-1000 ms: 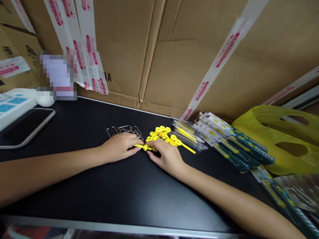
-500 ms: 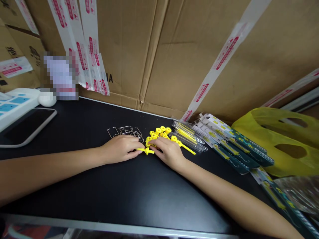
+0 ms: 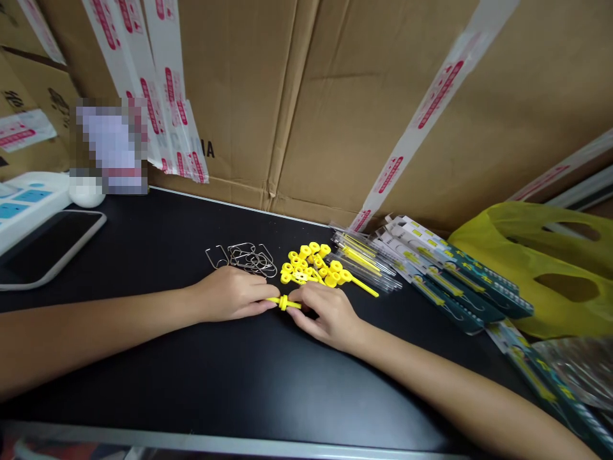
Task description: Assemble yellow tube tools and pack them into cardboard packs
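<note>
My left hand (image 3: 233, 294) and my right hand (image 3: 325, 313) meet on the black table (image 3: 191, 358), both pinching one thin yellow stick (image 3: 283, 302) with a small yellow ring on it. Just behind the hands lies a pile of small yellow ring pieces (image 3: 311, 265), with another yellow stick (image 3: 361, 285) at its right edge. A cluster of bent wire clips (image 3: 244, 257) lies behind my left hand.
Clear sleeves holding yellow sticks (image 3: 366, 259) and several dark green packaged cards (image 3: 454, 281) lie to the right, then a yellow plastic bag (image 3: 546, 268). Cardboard boxes (image 3: 335, 96) wall the back. A white device with a dark screen (image 3: 48, 246) sits far left.
Both hands drew a little nearer to me, away from the ring pile, with the yellow stick between them. My right hand came off the pile.
</note>
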`<control>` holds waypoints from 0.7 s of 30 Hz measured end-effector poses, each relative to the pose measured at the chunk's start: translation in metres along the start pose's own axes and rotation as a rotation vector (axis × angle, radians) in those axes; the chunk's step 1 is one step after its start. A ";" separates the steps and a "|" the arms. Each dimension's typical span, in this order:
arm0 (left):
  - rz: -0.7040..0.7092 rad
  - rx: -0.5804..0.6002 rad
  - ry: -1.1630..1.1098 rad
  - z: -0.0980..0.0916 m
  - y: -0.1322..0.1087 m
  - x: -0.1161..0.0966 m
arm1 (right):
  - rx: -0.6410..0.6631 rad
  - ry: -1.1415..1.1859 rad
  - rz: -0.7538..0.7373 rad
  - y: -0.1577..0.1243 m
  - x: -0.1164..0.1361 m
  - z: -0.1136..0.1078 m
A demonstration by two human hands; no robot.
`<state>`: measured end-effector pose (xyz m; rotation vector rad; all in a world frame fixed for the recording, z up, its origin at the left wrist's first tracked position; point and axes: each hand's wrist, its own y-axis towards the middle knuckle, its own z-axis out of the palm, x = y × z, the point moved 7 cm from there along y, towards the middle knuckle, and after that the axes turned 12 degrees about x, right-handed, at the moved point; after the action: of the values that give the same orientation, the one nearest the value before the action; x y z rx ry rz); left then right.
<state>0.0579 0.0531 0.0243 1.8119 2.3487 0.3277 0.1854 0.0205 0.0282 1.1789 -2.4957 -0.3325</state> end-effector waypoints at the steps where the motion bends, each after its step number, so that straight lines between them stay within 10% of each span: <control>1: -0.005 0.013 -0.046 0.000 0.000 0.001 | 0.007 0.004 0.001 0.000 0.000 0.002; 21: -0.088 0.158 -0.234 0.005 0.004 0.006 | -0.009 0.080 0.067 0.002 0.001 0.004</control>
<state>0.0611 0.0603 0.0202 1.6981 2.3354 -0.0798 0.1818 0.0212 0.0254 1.0809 -2.4552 -0.2731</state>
